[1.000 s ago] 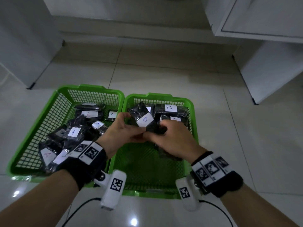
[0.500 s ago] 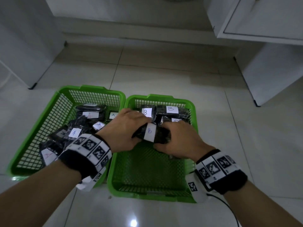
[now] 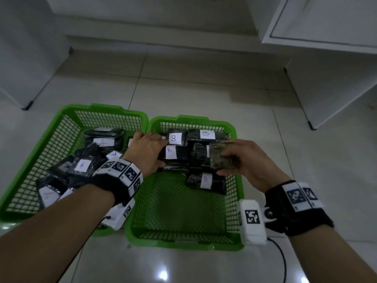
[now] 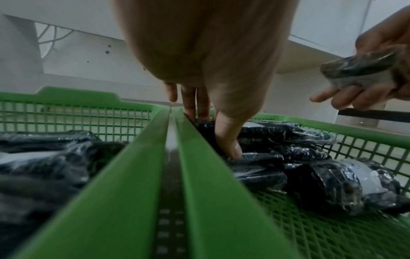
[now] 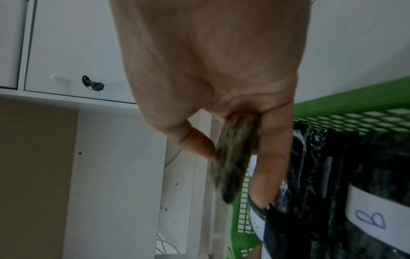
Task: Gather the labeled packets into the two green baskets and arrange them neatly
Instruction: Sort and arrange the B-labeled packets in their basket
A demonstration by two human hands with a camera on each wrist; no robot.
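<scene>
Right now my left hand [image 3: 145, 153] reaches across the touching rims into the right green plastic mesh basket [image 3: 234, 201], its straight fingers pushed down along the basket's left wall beside a black plastic-wrapped packet with a white paper label marked B [image 3: 174, 155]. From the left wrist view the thumb [image 4: 228, 140] presses into the wrapped packets there; whether the fingers actually close round one I cannot tell.

My right hand [image 3: 247, 162] holds a mottled dark packet [image 3: 221, 156] above the back half of that same basket, thumb on one face and fingers curled under the other, so it is pinched flat between them. The right wrist view shows this packet [image 5: 233, 157] edge-on between thumb and forefinger, clear of the pile.

Other B packets lie in the right basket: two along the back wall [image 3: 201, 134], one more behind my right hand, and a single packet [image 3: 206, 180] apart from them, just beneath my right hand. The front half of this basket shows bare mesh.

Beside it, the left green plastic mesh basket [image 3: 67, 123] holds a loose heap of black packets labelled A [image 3: 81, 165], tilted and overlapping, some under my left forearm. Both baskets sit on pale glossy floor tiles [image 3: 204, 92], with white cabinets [image 3: 326, 58] behind.
</scene>
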